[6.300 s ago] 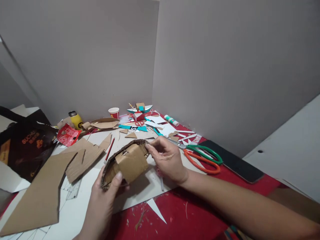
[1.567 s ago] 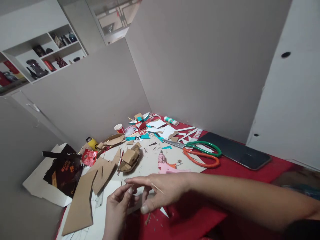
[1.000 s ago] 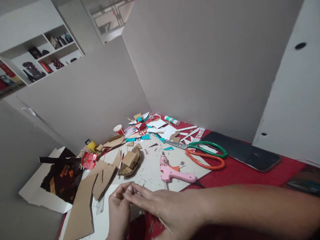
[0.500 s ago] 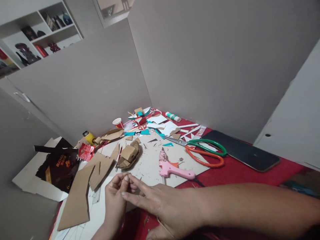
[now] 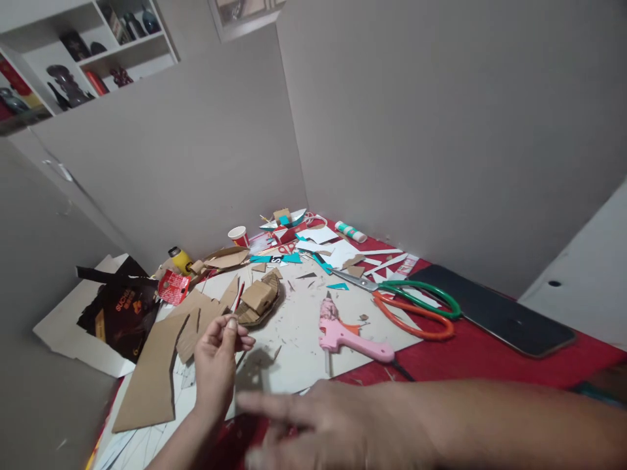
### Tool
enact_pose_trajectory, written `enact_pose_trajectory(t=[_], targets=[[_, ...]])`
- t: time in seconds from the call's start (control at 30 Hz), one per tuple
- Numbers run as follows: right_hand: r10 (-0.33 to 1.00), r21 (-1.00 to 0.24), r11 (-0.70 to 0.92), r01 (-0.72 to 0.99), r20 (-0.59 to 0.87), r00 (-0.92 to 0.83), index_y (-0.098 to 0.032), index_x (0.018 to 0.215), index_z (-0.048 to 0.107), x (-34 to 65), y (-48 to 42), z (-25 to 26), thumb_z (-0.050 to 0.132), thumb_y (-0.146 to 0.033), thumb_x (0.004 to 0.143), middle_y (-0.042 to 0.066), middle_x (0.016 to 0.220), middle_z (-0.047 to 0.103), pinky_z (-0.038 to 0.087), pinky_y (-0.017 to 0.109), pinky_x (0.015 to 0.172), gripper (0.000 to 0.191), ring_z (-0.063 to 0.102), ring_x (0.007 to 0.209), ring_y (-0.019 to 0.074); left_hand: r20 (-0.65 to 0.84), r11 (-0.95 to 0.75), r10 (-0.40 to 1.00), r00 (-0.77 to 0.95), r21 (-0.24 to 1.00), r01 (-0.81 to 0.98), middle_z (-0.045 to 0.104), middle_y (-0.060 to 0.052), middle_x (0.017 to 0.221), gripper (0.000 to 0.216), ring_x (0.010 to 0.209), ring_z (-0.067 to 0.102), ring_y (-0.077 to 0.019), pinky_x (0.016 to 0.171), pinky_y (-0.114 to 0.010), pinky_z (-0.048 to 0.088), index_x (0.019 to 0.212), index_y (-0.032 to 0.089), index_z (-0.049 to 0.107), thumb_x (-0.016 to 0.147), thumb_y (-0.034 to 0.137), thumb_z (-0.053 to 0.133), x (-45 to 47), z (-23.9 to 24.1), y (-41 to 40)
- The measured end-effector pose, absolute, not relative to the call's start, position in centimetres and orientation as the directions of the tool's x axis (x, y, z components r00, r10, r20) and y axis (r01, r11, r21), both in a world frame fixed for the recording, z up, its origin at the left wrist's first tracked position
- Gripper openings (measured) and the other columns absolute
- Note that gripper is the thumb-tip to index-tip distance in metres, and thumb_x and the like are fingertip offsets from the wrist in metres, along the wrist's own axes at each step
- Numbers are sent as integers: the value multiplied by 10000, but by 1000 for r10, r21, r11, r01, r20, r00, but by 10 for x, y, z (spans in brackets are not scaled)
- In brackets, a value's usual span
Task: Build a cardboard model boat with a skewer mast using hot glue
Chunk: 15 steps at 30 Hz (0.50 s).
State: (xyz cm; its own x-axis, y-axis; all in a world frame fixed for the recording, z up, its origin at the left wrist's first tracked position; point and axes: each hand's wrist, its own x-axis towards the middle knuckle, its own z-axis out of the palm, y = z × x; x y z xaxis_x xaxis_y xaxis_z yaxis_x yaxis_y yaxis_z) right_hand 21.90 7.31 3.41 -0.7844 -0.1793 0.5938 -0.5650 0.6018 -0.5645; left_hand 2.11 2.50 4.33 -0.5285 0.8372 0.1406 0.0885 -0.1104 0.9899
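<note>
- Right hand [image 5: 337, 418] has drawn away from the left hand [image 5: 218, 346]; fingers extended, blurred, nothing visibly held.
- Left: thumb and forefinger pinched; contents, if any, cannot be told.
- Advisable: light, steady pinch, clear of the possibly hot glue gun [image 5: 337, 333].
- Counted: one glue gun; one cabin-topped cardboard boat [image 5: 259, 297], just beyond left fingertips.

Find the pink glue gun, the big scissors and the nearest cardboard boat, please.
Pink glue gun [image 5: 339, 335]: head view, on its body.
Big scissors [image 5: 368, 284]: head view, near the pivot.
Cardboard boat [image 5: 259, 297]: head view, on its boxy cabin.
</note>
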Motion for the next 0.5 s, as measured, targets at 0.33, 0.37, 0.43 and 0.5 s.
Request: enact_pose_trajectory(t=[0.33,0.37,0.43,0.5], targets=[[506,-776,-313,-547,351,-788,-174,1165,585,211,94,48,693,-279,833,80,971,697,547,188,465,365,682,618,115,103,-91,912,-397,995,50,674,-16,689,281,584,652,-159,559,-270,531,915,162,605,848,435,608,22,59,13],[532,-776,-325,-540,322,-783,-165,1145,596,210,95,47,713,-273,814,69,940,693,544,183,459,367,670,597,106,101,-85,914,-392,995,59,676,-22,699,288,582,649,-159,558,-270,528,912,158,615,838,436,620,24,60,12],[597,-773,-322,-547,283,-751,-159,1110,619,209,97,46,745,-255,782,27,872,663,526,155,450,365,636,553,73,92,-66,913,-397,995,79,680,-28,712,283,573,640,-153,561,-264,519,908,153,634,813,418,653,31,63,11],[665,-768,-290,-570,267,-698,-172,1080,642,209,100,45,762,-228,762,-26,801,603,502,125,447,344,590,516,35,71,-38,911,-407,995,89,681,-25,699,247,561,628,-145,568,-254,507,881,160,649,789,388,679,40,65,9]])
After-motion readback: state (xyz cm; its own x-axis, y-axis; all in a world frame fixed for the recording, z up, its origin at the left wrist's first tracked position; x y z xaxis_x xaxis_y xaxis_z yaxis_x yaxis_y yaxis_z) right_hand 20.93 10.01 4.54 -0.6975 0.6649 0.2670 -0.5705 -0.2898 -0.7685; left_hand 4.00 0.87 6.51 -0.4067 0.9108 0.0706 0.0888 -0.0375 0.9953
